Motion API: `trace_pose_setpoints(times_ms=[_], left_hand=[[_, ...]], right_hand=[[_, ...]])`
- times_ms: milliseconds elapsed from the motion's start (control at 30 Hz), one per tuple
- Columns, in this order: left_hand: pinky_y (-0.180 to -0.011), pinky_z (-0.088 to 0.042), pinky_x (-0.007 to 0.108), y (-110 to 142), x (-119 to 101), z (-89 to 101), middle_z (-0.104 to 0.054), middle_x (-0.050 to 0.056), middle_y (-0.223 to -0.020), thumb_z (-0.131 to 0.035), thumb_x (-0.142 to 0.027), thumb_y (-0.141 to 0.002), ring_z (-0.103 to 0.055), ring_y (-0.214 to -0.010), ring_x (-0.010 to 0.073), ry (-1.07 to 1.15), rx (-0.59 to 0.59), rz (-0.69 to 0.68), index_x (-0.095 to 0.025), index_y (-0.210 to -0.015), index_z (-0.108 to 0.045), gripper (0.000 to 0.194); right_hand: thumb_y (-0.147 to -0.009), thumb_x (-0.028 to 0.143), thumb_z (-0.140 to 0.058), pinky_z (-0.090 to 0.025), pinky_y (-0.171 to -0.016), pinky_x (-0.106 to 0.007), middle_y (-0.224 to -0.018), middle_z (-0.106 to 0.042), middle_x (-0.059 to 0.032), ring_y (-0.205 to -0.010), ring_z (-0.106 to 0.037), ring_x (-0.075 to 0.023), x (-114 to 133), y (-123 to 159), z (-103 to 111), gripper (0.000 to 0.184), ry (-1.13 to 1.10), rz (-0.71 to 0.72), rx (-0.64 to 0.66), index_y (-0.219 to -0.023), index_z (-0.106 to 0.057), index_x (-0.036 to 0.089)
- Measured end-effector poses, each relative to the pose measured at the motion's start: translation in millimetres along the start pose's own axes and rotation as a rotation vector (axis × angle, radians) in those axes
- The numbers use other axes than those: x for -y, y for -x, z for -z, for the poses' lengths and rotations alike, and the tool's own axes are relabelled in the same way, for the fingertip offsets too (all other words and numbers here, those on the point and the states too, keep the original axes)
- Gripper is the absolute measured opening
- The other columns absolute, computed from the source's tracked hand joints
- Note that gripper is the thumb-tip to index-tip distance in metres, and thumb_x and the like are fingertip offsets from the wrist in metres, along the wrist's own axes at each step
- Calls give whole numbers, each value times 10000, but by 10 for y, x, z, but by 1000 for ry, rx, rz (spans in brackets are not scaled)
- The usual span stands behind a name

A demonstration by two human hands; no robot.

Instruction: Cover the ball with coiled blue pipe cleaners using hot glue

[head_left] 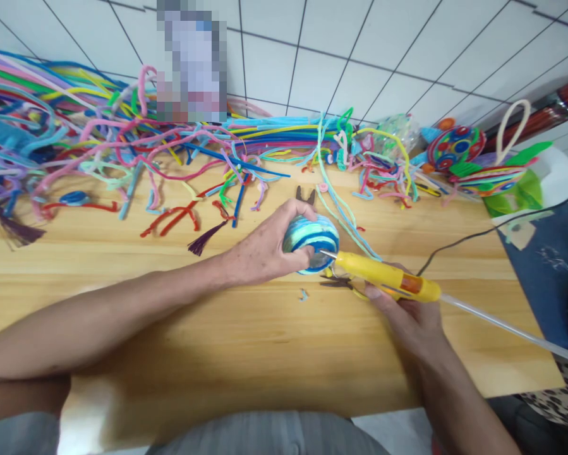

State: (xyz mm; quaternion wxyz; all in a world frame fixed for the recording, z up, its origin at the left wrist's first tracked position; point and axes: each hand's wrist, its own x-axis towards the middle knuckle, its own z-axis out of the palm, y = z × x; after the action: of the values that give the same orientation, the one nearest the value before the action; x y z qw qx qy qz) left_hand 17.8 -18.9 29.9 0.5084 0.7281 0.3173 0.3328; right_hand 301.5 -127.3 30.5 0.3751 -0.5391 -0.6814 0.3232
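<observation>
My left hand [288, 243] is closed around a ball [319, 237] wrapped in blue, light-blue and pale-green pipe cleaner, with a bare patch showing low on its near side. In my right hand [407, 309] is a yellow hot glue gun [383, 275], a clear glue stick trailing out of its back end. The metal nozzle points left and meets or nearly meets the ball's bare patch; exact contact I cannot tell. Beneath the nozzle lie scissors [338, 282], partly hidden. Dark plier jaws [305, 194] show just behind the ball.
Many coloured pipe cleaners [122, 145] heap along the back and left of the wooden table [246, 354]. A purple tassel [208, 237] lies left of the ball. Decorated colourful crafts [457, 148] stand at the back right. A black cord [483, 234] runs off to the right.
</observation>
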Motion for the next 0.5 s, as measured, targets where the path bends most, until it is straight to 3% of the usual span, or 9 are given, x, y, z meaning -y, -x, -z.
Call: trace_pose_setpoints(times_ms=[500], left_hand=[[-1021,-583,429,5,46,4,-661,118,-1376,-684,-279,-862,-689,-1210,258,-139,-31,-113,-248,-1238,-494,422]], right_hand=[[-996,302,-735,-607,-791,-317,-1002,-775,-14,-878,-730,-204,-32,24,-17,115,5,-19,-17,-1107,-760,285]])
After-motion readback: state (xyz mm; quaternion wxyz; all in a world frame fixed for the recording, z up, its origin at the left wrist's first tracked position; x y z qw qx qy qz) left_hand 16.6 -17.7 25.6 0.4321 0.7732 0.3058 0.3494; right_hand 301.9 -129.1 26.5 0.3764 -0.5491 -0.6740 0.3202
